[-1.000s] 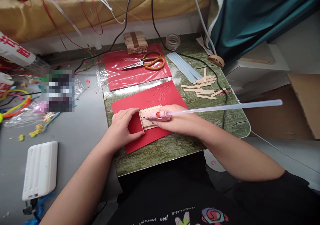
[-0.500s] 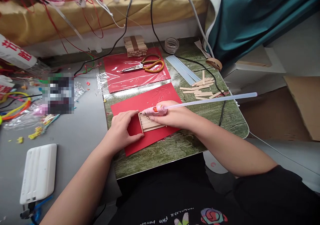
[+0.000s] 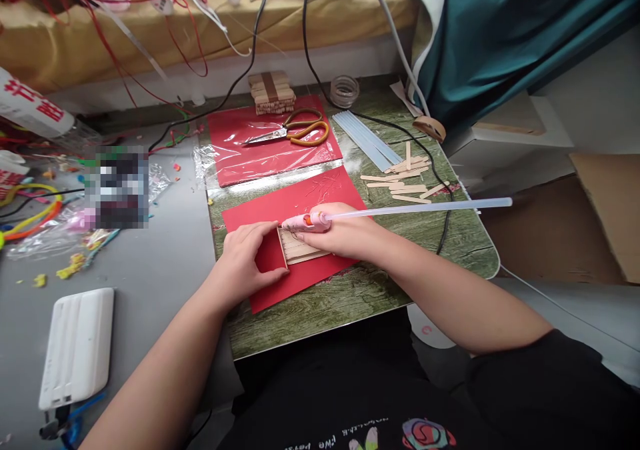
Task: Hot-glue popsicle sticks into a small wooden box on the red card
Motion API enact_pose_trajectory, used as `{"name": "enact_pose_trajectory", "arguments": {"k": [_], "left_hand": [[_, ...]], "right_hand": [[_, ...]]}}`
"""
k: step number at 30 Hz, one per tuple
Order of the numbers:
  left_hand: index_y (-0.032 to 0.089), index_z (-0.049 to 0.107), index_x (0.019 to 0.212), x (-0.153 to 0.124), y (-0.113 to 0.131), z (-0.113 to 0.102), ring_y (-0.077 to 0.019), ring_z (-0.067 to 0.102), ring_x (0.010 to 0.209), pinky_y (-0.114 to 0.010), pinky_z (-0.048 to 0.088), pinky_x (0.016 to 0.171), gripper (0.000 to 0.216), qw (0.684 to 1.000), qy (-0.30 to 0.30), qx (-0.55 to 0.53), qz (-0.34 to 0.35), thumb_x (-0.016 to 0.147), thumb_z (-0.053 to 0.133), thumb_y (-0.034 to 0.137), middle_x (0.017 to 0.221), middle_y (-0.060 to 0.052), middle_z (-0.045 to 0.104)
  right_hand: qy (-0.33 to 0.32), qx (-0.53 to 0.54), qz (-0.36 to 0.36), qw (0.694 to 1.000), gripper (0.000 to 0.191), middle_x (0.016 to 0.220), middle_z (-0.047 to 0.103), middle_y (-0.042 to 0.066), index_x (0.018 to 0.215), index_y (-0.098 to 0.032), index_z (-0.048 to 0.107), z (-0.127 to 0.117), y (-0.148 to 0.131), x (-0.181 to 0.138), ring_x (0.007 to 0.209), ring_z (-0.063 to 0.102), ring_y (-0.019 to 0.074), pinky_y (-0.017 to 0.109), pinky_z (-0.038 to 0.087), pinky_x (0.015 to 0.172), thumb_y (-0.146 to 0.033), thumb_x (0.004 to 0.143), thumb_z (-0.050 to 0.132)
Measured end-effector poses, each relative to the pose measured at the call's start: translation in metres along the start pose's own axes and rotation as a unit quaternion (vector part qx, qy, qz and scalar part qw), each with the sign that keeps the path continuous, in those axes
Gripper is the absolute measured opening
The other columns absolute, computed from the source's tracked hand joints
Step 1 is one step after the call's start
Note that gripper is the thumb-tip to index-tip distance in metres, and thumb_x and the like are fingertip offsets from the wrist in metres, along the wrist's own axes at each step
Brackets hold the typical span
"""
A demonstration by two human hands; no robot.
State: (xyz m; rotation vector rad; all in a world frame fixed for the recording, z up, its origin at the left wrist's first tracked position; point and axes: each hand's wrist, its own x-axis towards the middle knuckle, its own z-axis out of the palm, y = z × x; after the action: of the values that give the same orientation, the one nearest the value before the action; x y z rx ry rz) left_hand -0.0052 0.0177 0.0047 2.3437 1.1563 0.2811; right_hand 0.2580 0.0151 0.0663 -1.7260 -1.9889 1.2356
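My right hand (image 3: 345, 233) is wrapped round a pink hot glue gun (image 3: 306, 222), and a long translucent glue stick (image 3: 425, 207) juts out of its rear to the right. The gun's nozzle points left, at the far left corner of a small panel of wooden craft sticks (image 3: 303, 249). Along the panel's left end stands a thin craft stick (image 3: 283, 247). My left hand (image 3: 243, 257) grips that stick at its two ends between thumb and fingertips. Beneath the panel lies a red sheet of paper (image 3: 270, 295). My right hand covers part of the panel.
Scissors (image 3: 300, 130) rest on a plastic-wrapped red pack (image 3: 235, 157) behind the sheet. A bundle of craft sticks (image 3: 271, 93), spare glue sticks (image 3: 365, 140), loose craft sticks (image 3: 407, 177) and a clear jar (image 3: 345, 91) lie around. A black cable (image 3: 395, 127) crosses the table's right side.
The glue gun has tilted slightly, so the rear end of its glue stick sits lower. My left hand keeps its grip on the end stick.
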Motion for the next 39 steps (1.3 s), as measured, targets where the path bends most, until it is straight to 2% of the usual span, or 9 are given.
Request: {"name": "enact_pose_trajectory", "arguments": {"k": [5, 11, 19, 33, 39], "left_hand": [[0.033, 0.042, 0.156, -0.0007, 0.0002, 0.0002, -0.0373, 0.052, 0.141, -0.055, 0.038, 0.117, 0.082, 1.0, 0.0, 0.0, 0.001, 0.085, 0.081, 0.048, 0.152, -0.009, 0.059], [0.032, 0.042, 0.155, -0.0004, 0.0017, -0.001, -0.036, 0.049, 0.144, -0.054, 0.037, 0.118, 0.081, 1.0, 0.0, 0.001, 0.005, 0.086, 0.081, 0.047, 0.156, -0.01, 0.054], [0.032, 0.045, 0.153, 0.0003, 0.0024, -0.0011, -0.0358, 0.051, 0.14, -0.053, 0.039, 0.117, 0.08, 1.0, -0.002, -0.005, -0.006, 0.085, 0.081, 0.05, 0.149, -0.01, 0.056], [0.031, 0.044, 0.154, 0.0005, 0.0019, -0.001, -0.0353, 0.051, 0.14, -0.053, 0.039, 0.118, 0.08, 1.0, -0.001, -0.006, -0.008, 0.085, 0.081, 0.049, 0.148, -0.01, 0.056], [0.032, 0.044, 0.154, 0.0002, 0.0016, -0.0007, -0.0362, 0.051, 0.14, -0.054, 0.039, 0.118, 0.08, 1.0, -0.001, -0.006, -0.008, 0.085, 0.081, 0.049, 0.149, -0.011, 0.056]], "right_hand": [[-0.006, -0.008, -0.022, 1.0, 0.02, 0.083, 0.068, 0.002, 0.097, -0.025, 0.078, 0.0, -0.0029, 0.0015, 0.078, 0.059, 0.0189, 0.031, 0.04, 0.071, -0.04, 0.096, 0.065], [-0.001, -0.02, -0.027, 0.999, 0.022, 0.08, 0.067, 0.001, 0.095, -0.024, 0.078, 0.001, -0.0011, 0.0033, 0.075, 0.059, 0.0182, 0.031, 0.041, 0.07, -0.042, 0.097, 0.064], [-0.027, -0.028, -0.059, 0.997, 0.024, 0.099, 0.075, 0.001, 0.115, -0.03, 0.08, -0.0014, 0.0001, 0.0065, 0.094, 0.066, 0.0206, 0.03, 0.044, 0.08, -0.034, 0.098, 0.063], [-0.05, -0.066, -0.067, 0.994, 0.027, 0.107, 0.078, 0.001, 0.121, -0.032, 0.078, -0.005, -0.0036, 0.0055, 0.097, 0.066, 0.0213, 0.03, 0.042, 0.08, -0.036, 0.102, 0.058], [-0.048, -0.068, -0.072, 0.994, 0.026, 0.113, 0.078, 0.001, 0.118, -0.033, 0.078, -0.0038, -0.0044, 0.0061, 0.102, 0.067, 0.0225, 0.031, 0.044, 0.085, -0.037, 0.104, 0.057]]}}
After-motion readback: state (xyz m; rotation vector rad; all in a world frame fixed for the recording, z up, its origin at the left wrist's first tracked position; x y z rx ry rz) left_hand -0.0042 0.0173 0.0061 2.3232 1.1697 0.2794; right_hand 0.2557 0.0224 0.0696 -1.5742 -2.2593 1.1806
